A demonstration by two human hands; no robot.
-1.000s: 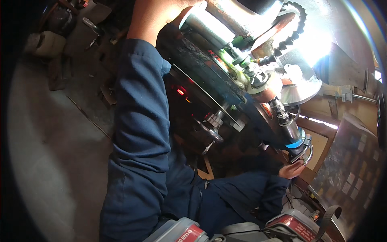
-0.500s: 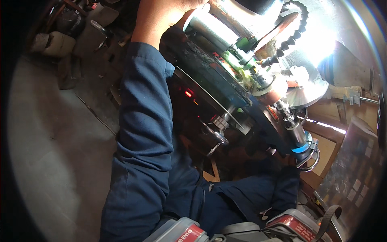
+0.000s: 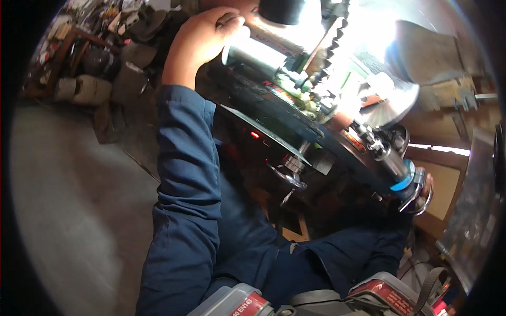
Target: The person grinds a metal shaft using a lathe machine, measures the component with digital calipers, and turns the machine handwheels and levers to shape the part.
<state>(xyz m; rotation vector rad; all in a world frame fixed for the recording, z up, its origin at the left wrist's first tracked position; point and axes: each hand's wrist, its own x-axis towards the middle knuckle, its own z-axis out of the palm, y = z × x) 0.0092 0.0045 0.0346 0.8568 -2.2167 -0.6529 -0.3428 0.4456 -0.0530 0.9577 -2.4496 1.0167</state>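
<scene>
Two hands (image 3: 203, 42), one machine (image 3: 316, 121), one handwheel (image 3: 416, 192), one red light (image 3: 255, 135).

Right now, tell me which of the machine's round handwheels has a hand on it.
The chrome handwheel at the lower right, below the blue ring: the right hand grips it. The smaller handwheel under the dark plate has no hand near it.

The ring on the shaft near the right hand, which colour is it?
The ring is bright blue, in the head view.

right hand (image 3: 425, 185) mostly behind handwheel (image 3: 412, 190)
</scene>
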